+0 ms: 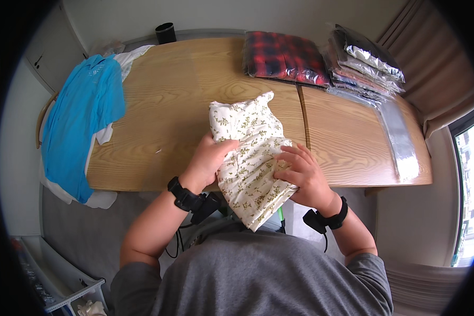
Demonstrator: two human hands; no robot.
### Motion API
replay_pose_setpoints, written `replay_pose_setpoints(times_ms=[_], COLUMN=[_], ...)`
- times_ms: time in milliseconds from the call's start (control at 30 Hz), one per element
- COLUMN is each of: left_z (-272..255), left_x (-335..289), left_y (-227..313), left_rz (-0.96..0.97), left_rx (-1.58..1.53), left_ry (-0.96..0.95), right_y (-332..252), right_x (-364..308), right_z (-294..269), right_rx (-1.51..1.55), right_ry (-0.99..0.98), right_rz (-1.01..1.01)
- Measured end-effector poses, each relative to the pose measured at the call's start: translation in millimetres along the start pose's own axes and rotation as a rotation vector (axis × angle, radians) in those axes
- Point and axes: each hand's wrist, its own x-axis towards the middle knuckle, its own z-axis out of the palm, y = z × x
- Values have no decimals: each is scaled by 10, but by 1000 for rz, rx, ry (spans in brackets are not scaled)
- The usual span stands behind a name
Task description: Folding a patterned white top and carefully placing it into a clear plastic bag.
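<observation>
Folded white cloth with olive-green leaf sprigs [250, 160]: held directly in front of the torso, across the near edge of the light-brown wood-grain table [174, 100]; whether any of it is rested on the wood cannot be told.

Long axis of the cloth: pointed away from the torso, tipped slightly leftward at the far end; the far end is set above the table top, while the near corner is carried past the table edge, toward the lap.

Left hand [205, 160]: closed on the left long side, about midway; the thumb is laid on top, and the other fingers are hidden behind or beneath.

Right hand [303, 171]: placed on the right long side, a little nearer the torso; the fingers are bent and spread over the upper face; whether any fabric is pinched cannot be told.

Nearer hand: neither, since the cloth is touched by both and lies between them; the slanted near edge is closest to the right hand, and the far end is left free of both.

Far right of the table: occupied by red-and-black plaid fabric in clear plastic [284, 55] and a stack of clear-bagged folded clothes [363, 66].

Left edge of the table: overhung by a bright blue short-sleeved shirt [84, 121].
</observation>
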Motion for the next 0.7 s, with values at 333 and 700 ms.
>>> replay_pose_setpoints(times_ms=[333,700], left_z=[367,140], left_x=[-448,-925], left_y=[465,564], left_rz=[621,811], left_rx=[1029,1380], left_ry=[-500,-581], right_y=[62,-284], right_x=[37,199], right_z=[15,-52], right_rx=[-195,-6], right_ry=[371,212], right_rz=[17,-134])
